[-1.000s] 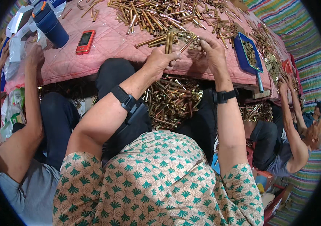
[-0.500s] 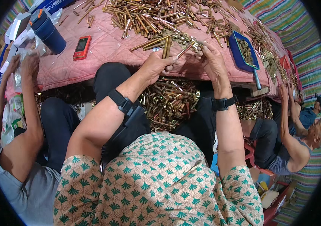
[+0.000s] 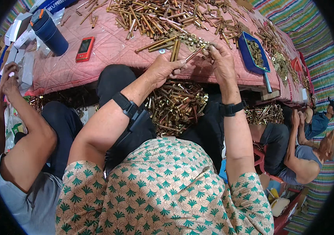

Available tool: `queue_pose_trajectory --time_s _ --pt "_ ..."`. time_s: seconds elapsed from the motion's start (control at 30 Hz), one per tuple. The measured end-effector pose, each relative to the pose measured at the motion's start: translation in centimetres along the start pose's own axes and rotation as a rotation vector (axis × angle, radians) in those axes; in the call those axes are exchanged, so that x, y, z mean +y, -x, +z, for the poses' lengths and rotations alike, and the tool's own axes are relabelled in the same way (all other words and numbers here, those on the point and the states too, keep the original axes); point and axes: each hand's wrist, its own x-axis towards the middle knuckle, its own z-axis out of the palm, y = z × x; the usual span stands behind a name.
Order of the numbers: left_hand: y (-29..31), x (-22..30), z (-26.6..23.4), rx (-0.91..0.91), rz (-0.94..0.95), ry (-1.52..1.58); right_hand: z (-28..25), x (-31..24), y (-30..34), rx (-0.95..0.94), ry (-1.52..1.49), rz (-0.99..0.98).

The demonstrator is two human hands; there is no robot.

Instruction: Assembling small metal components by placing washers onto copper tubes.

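My left hand [image 3: 162,69] is closed around several long brass-coloured bolts. Two of them [image 3: 175,51] stand up from the fist, while another bolt [image 3: 194,54] points out to the right between thumb and fingers. Close to that bolt's far end is my right hand [image 3: 222,62], its fingertips pinched together; whatever small piece they hold is too hidden to name. Small nuts and washers [image 3: 193,41] lie on the pink quilted cloth [image 3: 114,51] just beyond both hands. A few loose bolts [image 3: 153,45] rest left of them.
A big heap of bolts [image 3: 159,17] covers the table's far side. Right of my hands sits a blue tray [image 3: 243,51] of washers. A red phone [image 3: 84,49] and a blue tumbler [image 3: 51,33] stand left. More bolts [image 3: 176,105] fill the space below the edge. Co-workers sit on both sides.
My hands stay almost in place, with the right fingers shifting slightly at the bolt's end. The left co-worker's hands moved left and down; the right co-worker's arms lowered.
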Motion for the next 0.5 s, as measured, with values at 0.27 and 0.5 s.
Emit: queue_pose_trajectory --time_s 0.27,0.5 --pt "0.0 0.0 -0.1 -0.036 -0.02 -0.011 -0.2 -0.1 -0.1 -0.109 0.024 -0.037" --pt "0.1 0.0 -0.4 -0.079 -0.038 -0.032 -0.5 -1.3 0.2 -0.214 0.104 -0.074"
